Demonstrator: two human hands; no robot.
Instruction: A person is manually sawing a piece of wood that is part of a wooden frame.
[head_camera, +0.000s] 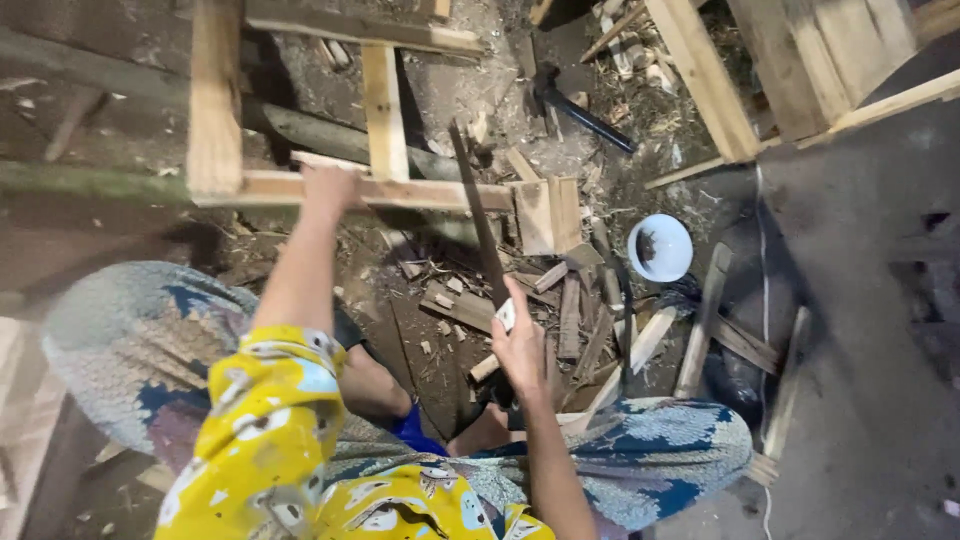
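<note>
My left hand (328, 188) grips a horizontal wooden slat (420, 192) of a rough frame in front of me. My right hand (520, 340) is shut on the handle of a handsaw, whose dark narrow blade (476, 210) rises up and away, crossing the slat near its middle. I sit with my knees apart in patterned blue-grey cloth, a yellow sleeve on my left arm.
Wood offcuts and shavings (560, 300) litter the dirt floor. A white bowl (660, 247) sits to the right. A hammer (570, 105) lies farther back. Upright frame planks (215, 95) stand left, more timber (700, 70) at the upper right. A white cord (765, 300) runs down the right.
</note>
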